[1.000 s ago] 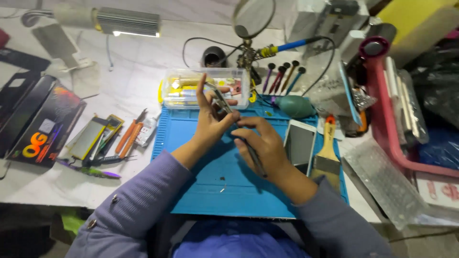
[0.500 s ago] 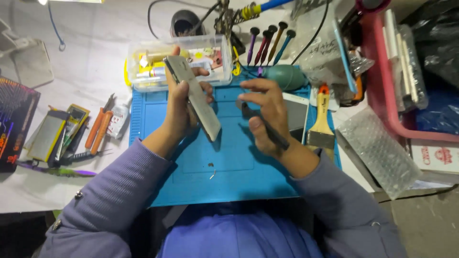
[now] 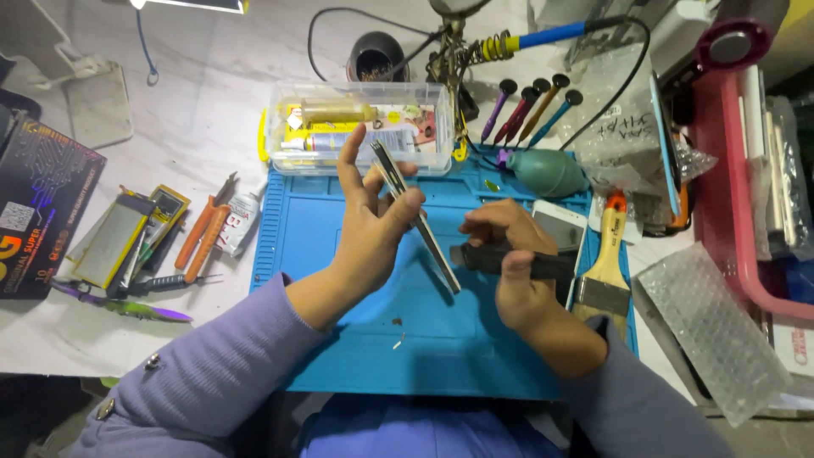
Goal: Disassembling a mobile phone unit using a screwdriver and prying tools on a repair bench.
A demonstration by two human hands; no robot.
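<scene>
My left hand (image 3: pixel 370 222) holds a thin flat phone (image 3: pixel 417 218) on edge above the blue work mat (image 3: pixel 322 220), thumb on one side and fingers spread on the other. My right hand (image 3: pixel 507 267) is closed around a black-handled tool (image 3: pixel 509 260), whose tip points left toward the lower end of the phone. A small screw-like bit (image 3: pixel 398 343) lies on the mat below my hands. Both forearms wear purple sleeves.
A clear plastic box (image 3: pixel 360 127) of supplies stands behind the mat. Screwdrivers (image 3: pixel 526 106), a green air blower (image 3: pixel 547 172), a white phone (image 3: pixel 560 225) and a brush (image 3: pixel 604 271) lie right. Orange pliers (image 3: pixel 203 237) and tweezers (image 3: pixel 127 305) lie left. A red tray (image 3: pixel 738 195) is far right.
The phone has turned from showing its flat back to standing edge-on in my left hand. My right hand has shifted its grip so the black tool handle lies across the palm.
</scene>
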